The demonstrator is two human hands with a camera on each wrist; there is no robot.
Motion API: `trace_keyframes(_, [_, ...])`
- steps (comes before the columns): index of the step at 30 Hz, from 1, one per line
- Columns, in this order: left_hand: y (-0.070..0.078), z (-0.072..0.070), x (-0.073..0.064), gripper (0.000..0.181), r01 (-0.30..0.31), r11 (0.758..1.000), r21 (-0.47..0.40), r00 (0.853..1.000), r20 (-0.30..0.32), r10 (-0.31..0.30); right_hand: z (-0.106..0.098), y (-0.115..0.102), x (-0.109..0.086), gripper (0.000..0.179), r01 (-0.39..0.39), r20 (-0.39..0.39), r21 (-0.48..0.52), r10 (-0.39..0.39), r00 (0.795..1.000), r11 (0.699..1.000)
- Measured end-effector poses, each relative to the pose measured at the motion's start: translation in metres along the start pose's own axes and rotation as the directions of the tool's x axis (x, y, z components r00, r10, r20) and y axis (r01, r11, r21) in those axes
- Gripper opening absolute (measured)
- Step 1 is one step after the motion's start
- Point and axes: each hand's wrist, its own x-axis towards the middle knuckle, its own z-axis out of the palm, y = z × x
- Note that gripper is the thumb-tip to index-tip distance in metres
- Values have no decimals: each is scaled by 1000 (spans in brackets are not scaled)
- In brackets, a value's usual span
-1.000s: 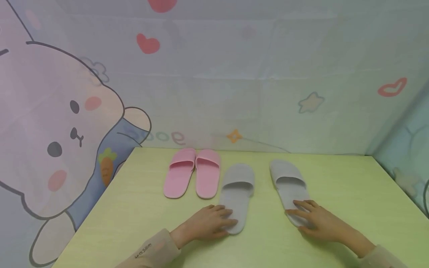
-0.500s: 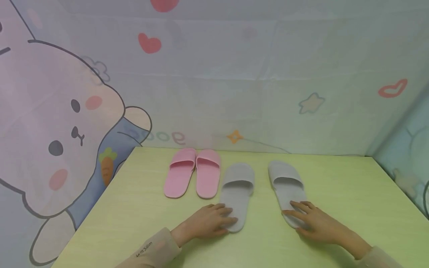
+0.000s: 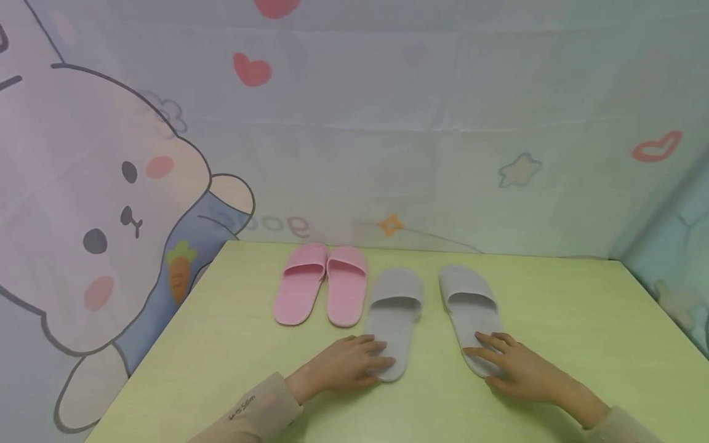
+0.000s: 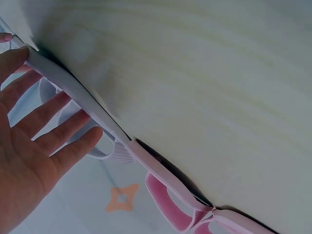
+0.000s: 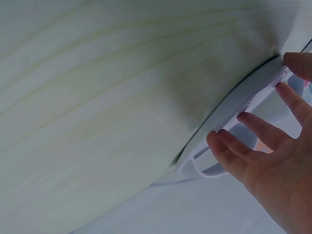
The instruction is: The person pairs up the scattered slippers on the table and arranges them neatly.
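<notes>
Two light grey slippers lie toe-away on the table in the head view. My left hand (image 3: 351, 363) reaches over the heel of the left grey slipper (image 3: 396, 284), its spread, fairly straight fingers resting on the insole. In the left wrist view the thumb is at the heel edge of that slipper (image 4: 80, 87). On the heel half of the right grey slipper (image 3: 468, 282) lies my right hand (image 3: 520, 368), fingers spread and touching the insole. The right wrist view has its fingertips along this slipper's (image 5: 222, 114) upper side. A gap separates the two grey slippers, narrower at the toes.
A pair of pink slippers (image 3: 347, 292) stands side by side at the back left, close to the left grey slipper. Under everything is a pale yellow-green table (image 3: 581, 320). Behind it hangs a printed cloth (image 3: 360, 123) with a cartoon animal and hearts.
My right hand and the right grey slipper have slid left, toward the other grey slipper. The left hand and its slipper hold nearly the same place. The head view has shifted slightly.
</notes>
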Motion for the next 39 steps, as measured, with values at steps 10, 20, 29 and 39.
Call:
trace_keyframes(10, [-2, 1, 1, 39, 14, 1000, -10, 1000, 5, -14, 4, -1, 4, 57, -12, -5, -22, 12, 1000, 1000])
trace_keyframes(20, [-4, 4, 3, 40, 22, 1000, -6, 1000, 2, -22, 7, -3, 11, 54, 0, 24, -16, 1, 1000, 1000])
trace_keyframes(29, [-6, 5, 6, 40, 32, 999, -7, 999, 9, -32, 9, -3, 17, 53, 8, 16, -25, -8, 1000, 1000])
trace_keyframes(39, [-9, 7, 9, 40, 41, 999, -6, 999, 14, -40, 9, -4, 22, 49, -31, 51, 3, 30, 998, 1000])
